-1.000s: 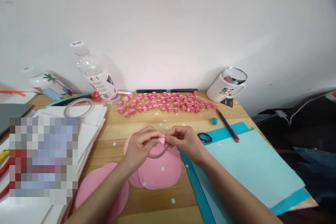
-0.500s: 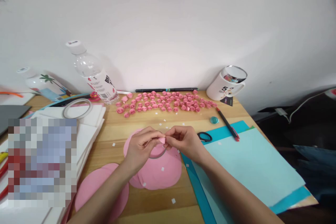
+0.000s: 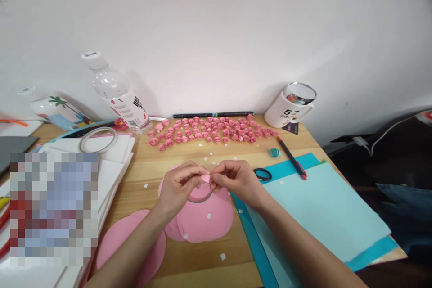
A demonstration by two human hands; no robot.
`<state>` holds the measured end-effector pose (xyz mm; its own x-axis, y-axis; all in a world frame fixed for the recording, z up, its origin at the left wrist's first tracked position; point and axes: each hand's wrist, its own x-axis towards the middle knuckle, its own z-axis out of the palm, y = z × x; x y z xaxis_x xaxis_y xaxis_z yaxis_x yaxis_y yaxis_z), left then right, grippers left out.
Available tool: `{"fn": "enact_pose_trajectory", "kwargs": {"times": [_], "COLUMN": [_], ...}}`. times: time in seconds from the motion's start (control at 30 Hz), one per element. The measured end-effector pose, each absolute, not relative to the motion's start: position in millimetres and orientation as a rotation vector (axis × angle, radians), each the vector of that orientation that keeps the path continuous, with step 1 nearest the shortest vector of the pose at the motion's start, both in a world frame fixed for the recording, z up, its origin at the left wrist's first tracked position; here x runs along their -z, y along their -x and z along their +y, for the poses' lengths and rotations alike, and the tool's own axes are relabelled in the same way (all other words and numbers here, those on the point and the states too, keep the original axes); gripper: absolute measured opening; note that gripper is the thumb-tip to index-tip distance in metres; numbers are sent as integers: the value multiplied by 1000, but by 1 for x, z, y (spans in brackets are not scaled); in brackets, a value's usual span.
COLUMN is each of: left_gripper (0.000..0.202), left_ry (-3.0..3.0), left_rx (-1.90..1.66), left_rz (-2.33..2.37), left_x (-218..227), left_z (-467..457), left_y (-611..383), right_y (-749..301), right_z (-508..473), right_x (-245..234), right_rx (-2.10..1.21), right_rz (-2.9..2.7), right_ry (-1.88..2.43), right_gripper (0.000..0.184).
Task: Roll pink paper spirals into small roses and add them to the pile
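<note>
My left hand and my right hand meet above a stack of pink paper circles. Between their fingertips is a small piece of pink paper, pinched from both sides. The fingers cover part of it, so its full shape is hidden. Under my hands, a roll of tape lies on the circles, partly hidden. Further back spread many small rolled pink paper roses. More pink circles lie below my left forearm.
A clear bottle and a stack of white sheets are at left. At right are a white mug, a red-and-black pen, a small teal roll, black scissor handles and light blue paper. White paper bits are scattered about.
Both hands stay together over the pink circles. The small pink paper has turned slightly and shifted a little to the left between the fingertips. The whole view has moved slightly.
</note>
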<state>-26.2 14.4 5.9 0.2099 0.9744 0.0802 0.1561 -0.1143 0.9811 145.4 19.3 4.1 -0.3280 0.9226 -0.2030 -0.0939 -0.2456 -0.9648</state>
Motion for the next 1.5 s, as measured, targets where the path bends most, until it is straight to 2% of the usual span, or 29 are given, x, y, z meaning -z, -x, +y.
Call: {"fn": "enact_pose_trajectory", "kwargs": {"times": [0.4,0.6,0.67,0.77,0.9,1.0,1.13,1.5], "left_gripper": [8,6,6,11,14,15,11,11], "left_ry": [-1434,-1095,-958,-814,-715,-703,-741,-722], "left_rx": [-1053,-1162,-1181,-1176,-1132,-1097,-1054,-1044], "left_rz": [1115,1046,988,887,835,822,796,798], "left_x": [-5,0,2,5,5,4,5,5], "left_z": [13,18,19,20,19,17,15,15], "left_y": [25,25,25,25,25,24,22,21], "right_y": [-143,-147,-148,-147,-144,-142,-142,-142], "right_z": [19,23,23,21,15,13,13,14], "right_x": [-1,-6,-7,-4,1,4,8,13], "right_rx": [-1672,-1577,-1528,-1364,-1079,-765,-459,-230], "right_rz": [-1165,-1098,-1091,-1198,-1431,-1646,-1800,-1919], "right_ry": [1127,1106,1045,1033,1061,1018,897,893], "right_gripper": [28,24,29,36,13,7,12,14]}}
